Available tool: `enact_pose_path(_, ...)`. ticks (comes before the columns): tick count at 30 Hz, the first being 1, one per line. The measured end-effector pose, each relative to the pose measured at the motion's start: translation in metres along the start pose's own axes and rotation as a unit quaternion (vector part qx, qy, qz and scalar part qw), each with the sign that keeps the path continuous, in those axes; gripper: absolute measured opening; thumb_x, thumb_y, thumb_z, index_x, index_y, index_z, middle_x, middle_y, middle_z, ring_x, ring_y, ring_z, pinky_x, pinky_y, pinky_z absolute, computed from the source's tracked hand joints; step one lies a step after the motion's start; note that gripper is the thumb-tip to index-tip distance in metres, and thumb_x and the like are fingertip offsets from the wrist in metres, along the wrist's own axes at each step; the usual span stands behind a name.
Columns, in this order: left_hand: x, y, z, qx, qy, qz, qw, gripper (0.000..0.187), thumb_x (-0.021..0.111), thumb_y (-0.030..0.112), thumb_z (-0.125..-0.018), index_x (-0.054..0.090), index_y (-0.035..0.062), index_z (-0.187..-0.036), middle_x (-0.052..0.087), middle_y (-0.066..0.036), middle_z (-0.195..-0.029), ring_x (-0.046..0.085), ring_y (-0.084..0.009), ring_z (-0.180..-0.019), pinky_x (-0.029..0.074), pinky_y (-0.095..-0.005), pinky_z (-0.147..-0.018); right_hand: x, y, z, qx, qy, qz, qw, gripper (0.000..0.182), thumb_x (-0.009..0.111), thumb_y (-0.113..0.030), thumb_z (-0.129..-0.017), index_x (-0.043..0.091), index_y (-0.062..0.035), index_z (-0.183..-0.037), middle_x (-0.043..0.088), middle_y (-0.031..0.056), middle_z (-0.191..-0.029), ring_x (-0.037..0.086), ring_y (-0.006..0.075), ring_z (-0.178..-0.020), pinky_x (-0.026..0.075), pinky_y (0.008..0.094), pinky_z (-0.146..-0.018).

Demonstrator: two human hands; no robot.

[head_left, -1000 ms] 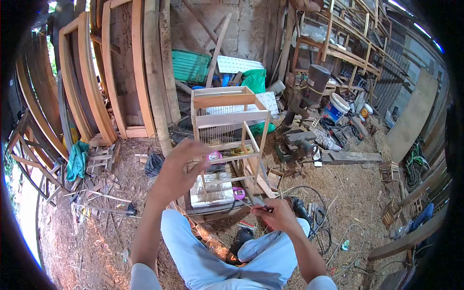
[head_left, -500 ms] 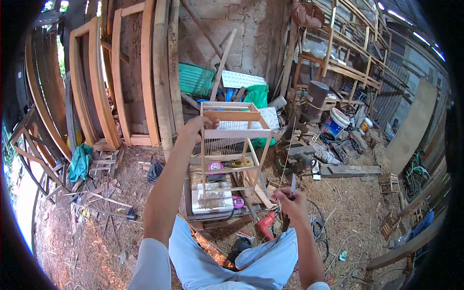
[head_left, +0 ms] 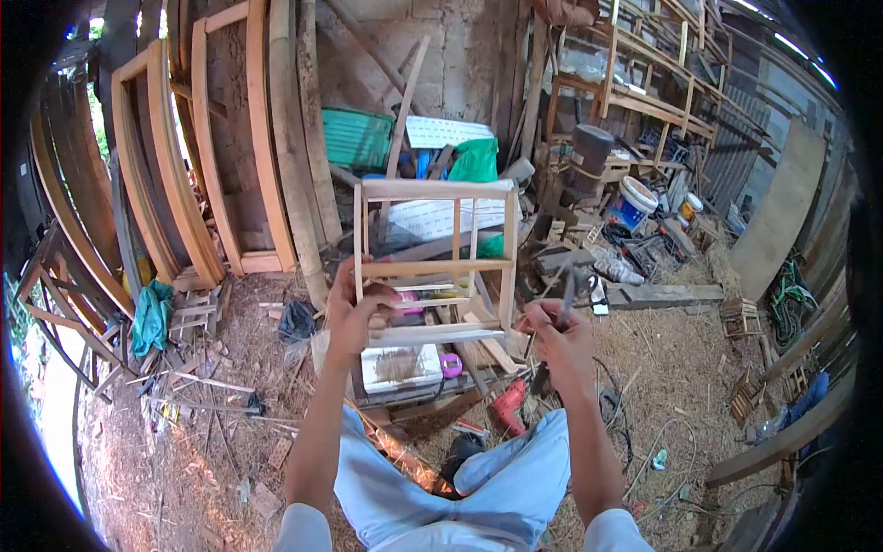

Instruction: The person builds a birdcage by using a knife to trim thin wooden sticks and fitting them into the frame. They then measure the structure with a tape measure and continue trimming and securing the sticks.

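Down the head view I am seeing pale trouser legs (head_left: 382, 488) closest to me, with a red drill (head_left: 509, 408) lying on the floor just off the front right corner of the low counter (head_left: 434, 408). Over that counter I am getting the left hand (head_left: 354, 313) curling round the lower left part of the wooden frame (head_left: 437, 268), thumb showing on the inner side. The right hand (head_left: 563, 340) is pinching a knife (head_left: 569, 290), blade pointing up and blurring, just beside the frame's lower right corner. The frame is standing tilted above the counter; whether it is touching down, I cannot tell. Toward the counter's front edge a stained white slab (head_left: 402, 370) is lying, with a pink tape measure (head_left: 451, 365) sitting at its right side. Farther back, another pink item (head_left: 408, 302) is showing partly behind the left thumb. Beyond the counter, a green bag (head_left: 474, 159) and green crate (head_left: 357, 136) are resting near the wall (head_left: 464, 69).
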State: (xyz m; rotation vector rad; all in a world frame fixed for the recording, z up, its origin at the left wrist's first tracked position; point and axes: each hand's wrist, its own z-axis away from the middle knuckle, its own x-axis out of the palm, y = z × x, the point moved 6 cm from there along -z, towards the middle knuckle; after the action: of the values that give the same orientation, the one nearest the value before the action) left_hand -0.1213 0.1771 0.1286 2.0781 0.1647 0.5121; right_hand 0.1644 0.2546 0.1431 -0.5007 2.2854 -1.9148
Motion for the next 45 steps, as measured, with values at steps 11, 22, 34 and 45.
enact_pose_path(11, -0.017, -0.076, 0.128, 0.024, 0.058, -0.032, 0.998, 0.049, 0.047, -0.014, -0.073, 0.035, 0.0044, -0.117, 0.059, -0.019, -0.110, 0.061, -0.0218, -0.075, 0.055, -0.0329, -0.063, 0.058, 0.024, 0.004, -0.036, -0.092, 0.176, 0.979, 0.016, 0.064, -0.013, -0.085, 0.068, 0.0025, -0.084, 0.068, 0.0040, -0.074, 0.059, 0.0072, -0.067, 0.045, 0.0228, -0.064)
enact_pose_path(22, -0.011, -0.069, 0.160, -0.005, 0.090, -0.168, 0.982, 0.057, 0.059, -0.015, -0.065, 0.040, 0.0019, -0.116, 0.058, -0.017, -0.113, 0.057, -0.0244, -0.107, 0.042, -0.0348, -0.096, 0.043, 0.051, 0.038, -0.059, -0.138, 0.283, 0.947, 0.015, 0.064, -0.012, -0.086, 0.065, 0.0027, -0.088, 0.064, 0.0119, -0.065, 0.064, 0.0159, -0.065, 0.046, 0.0285, -0.059)
enact_pose_path(34, -0.014, -0.070, 0.160, -0.007, 0.117, -0.101, 0.988, 0.052, 0.058, -0.013, -0.069, 0.042, 0.0014, -0.116, 0.061, -0.015, -0.109, 0.059, -0.0225, -0.104, 0.046, -0.0333, -0.092, 0.051, 0.062, 0.040, -0.059, -0.155, 0.300, 0.940, 0.016, 0.062, -0.016, -0.087, 0.066, -0.0007, -0.084, 0.063, 0.0172, -0.067, 0.063, 0.0308, -0.060, 0.045, 0.0369, -0.056)
enact_pose_path(45, -0.016, -0.068, 0.160, -0.028, 0.120, -0.128, 0.984, 0.050, 0.063, -0.009, -0.073, 0.042, 0.0019, -0.117, 0.060, -0.014, -0.109, 0.059, -0.0218, -0.104, 0.046, -0.0336, -0.091, 0.052, 0.062, 0.037, -0.056, -0.163, 0.297, 0.939, 0.016, 0.063, -0.017, -0.085, 0.067, -0.0012, -0.087, 0.064, 0.0180, -0.069, 0.064, 0.0326, -0.063, 0.046, 0.0380, -0.058)
